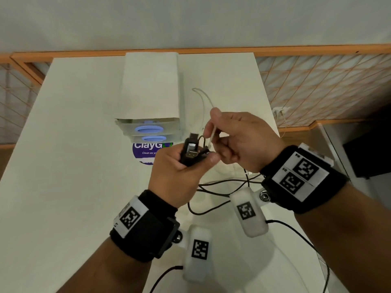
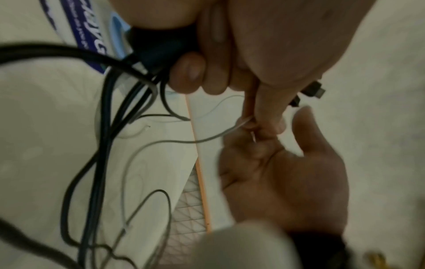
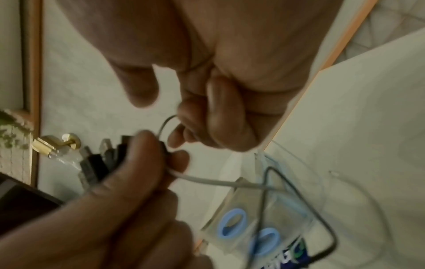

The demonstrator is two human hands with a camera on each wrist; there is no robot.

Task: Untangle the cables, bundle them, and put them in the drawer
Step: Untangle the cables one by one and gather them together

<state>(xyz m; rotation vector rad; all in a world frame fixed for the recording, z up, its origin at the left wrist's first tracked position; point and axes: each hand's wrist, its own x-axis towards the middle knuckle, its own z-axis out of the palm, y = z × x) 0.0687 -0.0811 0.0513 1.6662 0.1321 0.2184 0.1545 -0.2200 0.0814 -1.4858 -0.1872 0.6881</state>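
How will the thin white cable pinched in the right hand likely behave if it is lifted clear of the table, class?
The white cable would probably flop: beyond the right hand it sags in loose curves. It looks thin, so likely light. It may snag, because the black cables held by the left hand trail close beside it.

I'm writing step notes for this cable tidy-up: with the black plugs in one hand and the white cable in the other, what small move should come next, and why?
Probably draw the white cable up and away from the black cables with the right hand. The left hand already grips the black USB plugs together, while white and black strands cross below the hands, so they look not yet separated.
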